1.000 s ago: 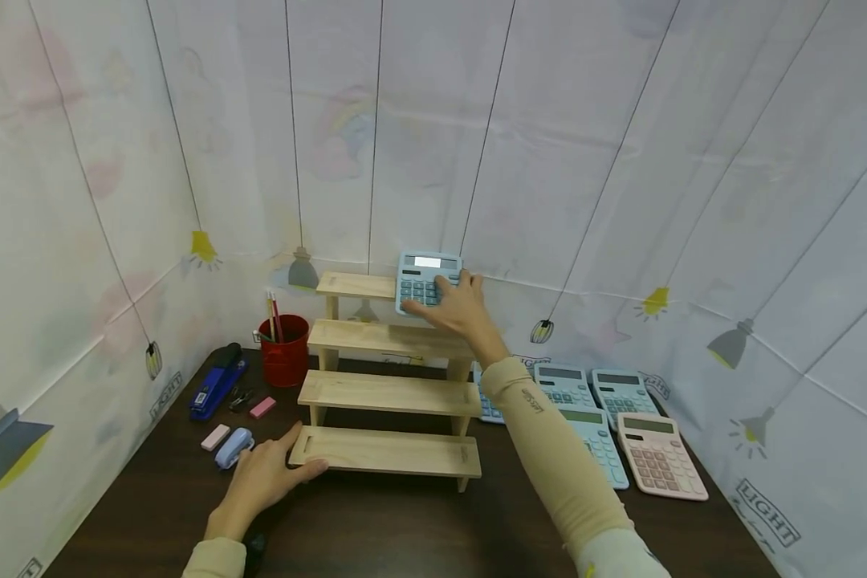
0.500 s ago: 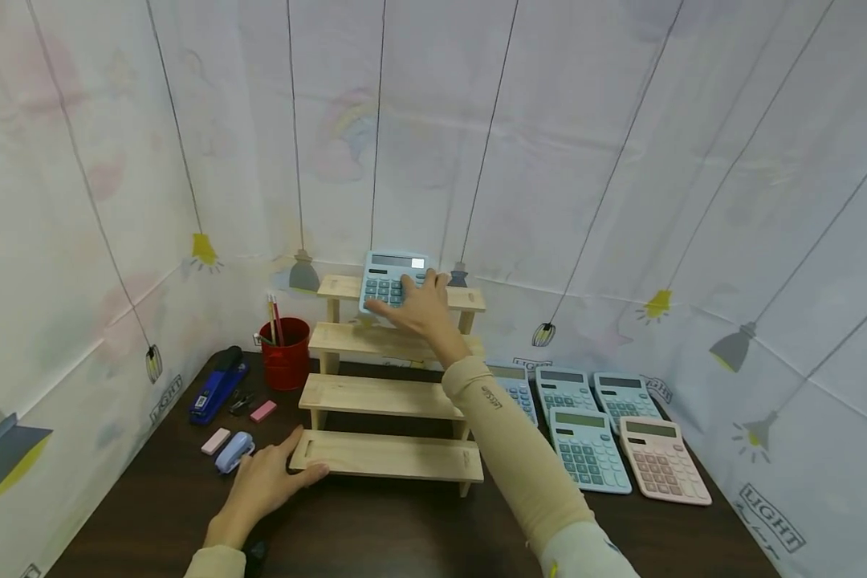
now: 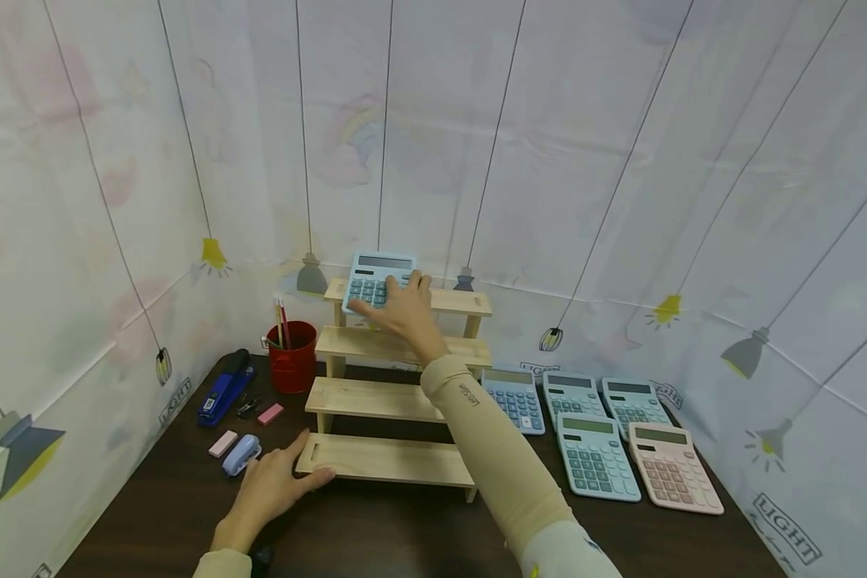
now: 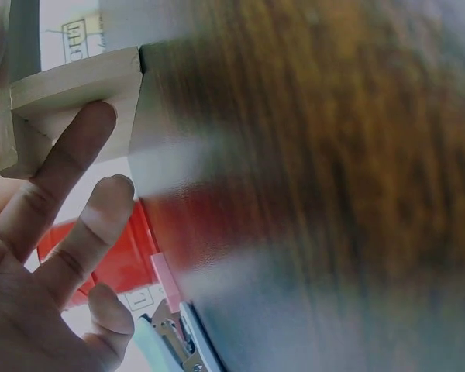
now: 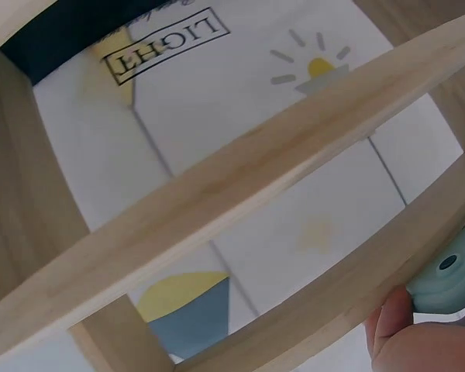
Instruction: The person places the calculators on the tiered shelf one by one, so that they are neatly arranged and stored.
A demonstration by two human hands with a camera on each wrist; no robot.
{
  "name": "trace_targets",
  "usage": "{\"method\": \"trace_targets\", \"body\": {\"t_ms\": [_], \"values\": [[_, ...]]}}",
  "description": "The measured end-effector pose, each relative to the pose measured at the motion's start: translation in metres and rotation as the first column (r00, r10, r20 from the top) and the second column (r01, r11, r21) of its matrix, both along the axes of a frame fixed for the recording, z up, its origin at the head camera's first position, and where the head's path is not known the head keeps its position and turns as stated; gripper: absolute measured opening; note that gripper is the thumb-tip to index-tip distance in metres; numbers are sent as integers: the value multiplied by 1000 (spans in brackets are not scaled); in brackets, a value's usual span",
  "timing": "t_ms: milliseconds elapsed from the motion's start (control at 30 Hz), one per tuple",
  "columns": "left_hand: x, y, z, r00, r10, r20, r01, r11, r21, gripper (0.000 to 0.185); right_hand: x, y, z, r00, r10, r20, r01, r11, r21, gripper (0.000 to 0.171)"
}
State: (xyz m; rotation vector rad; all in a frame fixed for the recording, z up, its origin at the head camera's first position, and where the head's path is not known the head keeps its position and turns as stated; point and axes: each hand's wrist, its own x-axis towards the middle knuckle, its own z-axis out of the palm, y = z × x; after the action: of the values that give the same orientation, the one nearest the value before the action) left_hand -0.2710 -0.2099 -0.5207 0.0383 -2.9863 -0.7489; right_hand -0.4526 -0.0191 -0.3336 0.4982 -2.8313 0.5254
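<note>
Holding calc point(image 3: 372, 281), "LIGHT" backdrop point(image 3: 783, 519).

calculator point(image 3: 376, 278) on stepped shelf's point(image 3: 393, 401) top tier

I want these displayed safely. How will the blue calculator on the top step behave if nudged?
The blue calculator looks rigid and flat, so it probably slides rather than rolls. It overhangs the narrow top step under the right hand, so it may tip off.

Free room: bare bench point(image 3: 405, 530) strip at 6 o'clock of the wooden step shelf point(image 3: 393, 401); three lower steps unoccupied. Obstacles: red pencil cup point(image 3: 292, 366) and stapler point(image 3: 222, 388) at 9 o'clock; calculators point(image 3: 592, 425) at 3 o'clock; curtain wall point(image 3: 549, 160) close at 12 o'clock
</note>
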Motion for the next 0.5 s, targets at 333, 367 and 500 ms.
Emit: {"method": "trace_targets", "body": {"t_ms": [333,367,500], "values": [[-1,1,-6,1000,13,25,-13,1000,26,103,0,-14,-5,1000,-24,0,24,1000,-1,99],[-1,1,-6,1000,16,26,-16,1000,24,103,0,-14,-5,1000,-26,0,26,1000,-2,100],[-2,0,-3,999,26,28,-27,1000,13,104,-1,-17,-3,1000,-19,-15,19,1000,-4,100]]}}
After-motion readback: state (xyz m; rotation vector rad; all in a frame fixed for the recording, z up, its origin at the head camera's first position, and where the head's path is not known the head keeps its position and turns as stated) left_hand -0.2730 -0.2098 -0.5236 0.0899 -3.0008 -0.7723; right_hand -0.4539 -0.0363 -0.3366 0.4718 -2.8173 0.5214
